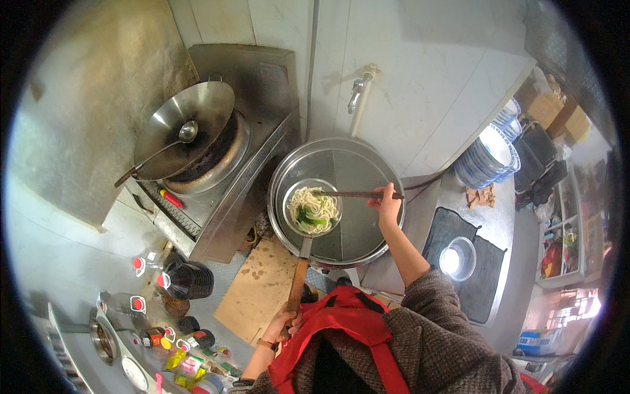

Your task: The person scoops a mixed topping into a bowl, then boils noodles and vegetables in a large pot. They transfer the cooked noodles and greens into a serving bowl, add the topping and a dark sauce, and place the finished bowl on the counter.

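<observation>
My left hand (287, 322) grips the wooden handle (298, 283) of a strainer. Its round basket (285, 209) is over a large round metal cooking pot (366, 241), at the pot's left side. White noodles (322, 204) and green leafy vegetables (309, 216) lie in the basket. My right hand (386, 202) holds dark chopsticks (354, 195) from the pot's right side. The chopstick tips reach the noodles at the basket's upper part. A divider runs across the pot; whether the basket touches water is hard to tell.
A wok (162, 123) with a ladle (187, 133) sits on the stove at left. Bottles (189, 280) crowd the lower left. A tap (357, 91) is above the pot. Stacked bowls (487, 155) and a clear plastic container (465, 251) stand on the right counter (438, 197).
</observation>
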Motion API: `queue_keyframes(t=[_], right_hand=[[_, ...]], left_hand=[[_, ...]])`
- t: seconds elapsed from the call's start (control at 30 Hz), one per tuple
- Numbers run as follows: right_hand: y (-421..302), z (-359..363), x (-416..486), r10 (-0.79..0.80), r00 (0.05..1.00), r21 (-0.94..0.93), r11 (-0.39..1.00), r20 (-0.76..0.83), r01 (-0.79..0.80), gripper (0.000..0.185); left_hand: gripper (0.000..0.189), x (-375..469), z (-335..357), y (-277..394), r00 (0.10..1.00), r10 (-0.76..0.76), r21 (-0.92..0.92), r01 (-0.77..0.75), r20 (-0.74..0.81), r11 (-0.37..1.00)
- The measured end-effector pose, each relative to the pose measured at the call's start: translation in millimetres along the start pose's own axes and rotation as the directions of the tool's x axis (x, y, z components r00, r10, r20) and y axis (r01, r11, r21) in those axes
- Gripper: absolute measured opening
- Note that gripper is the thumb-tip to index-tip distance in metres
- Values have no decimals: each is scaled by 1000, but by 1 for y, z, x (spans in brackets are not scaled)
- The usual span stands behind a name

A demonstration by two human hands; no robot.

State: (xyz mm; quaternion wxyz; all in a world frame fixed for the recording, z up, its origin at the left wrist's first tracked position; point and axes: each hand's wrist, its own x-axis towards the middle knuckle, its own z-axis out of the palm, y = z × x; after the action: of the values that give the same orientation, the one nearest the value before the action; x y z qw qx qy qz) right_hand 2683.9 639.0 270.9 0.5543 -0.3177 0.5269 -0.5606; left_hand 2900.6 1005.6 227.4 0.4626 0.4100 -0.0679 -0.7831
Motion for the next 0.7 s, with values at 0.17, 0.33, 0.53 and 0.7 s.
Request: queue_keyframes(t=[0.17,0.33,0.53,0.7], right_hand=[[2,-21,-22,-119,984,-160,977,132,139,43],[-3,-51,-49,-103,995,2,995,4,103,40],[-12,-117,-95,47,968,148,989,-247,-10,46],[-17,-167,-138,167,964,396,915,-208,-73,56]], left_hand=[[34,-4,-5,-2,999,33,86,-33,-2,996],[29,-8,-19,8,991,-84,58,90,-102,994],[16,5,-68,39,837,-540,28,540,81,841],[32,-15,-42,52,853,-502,-6,508,141,861]])
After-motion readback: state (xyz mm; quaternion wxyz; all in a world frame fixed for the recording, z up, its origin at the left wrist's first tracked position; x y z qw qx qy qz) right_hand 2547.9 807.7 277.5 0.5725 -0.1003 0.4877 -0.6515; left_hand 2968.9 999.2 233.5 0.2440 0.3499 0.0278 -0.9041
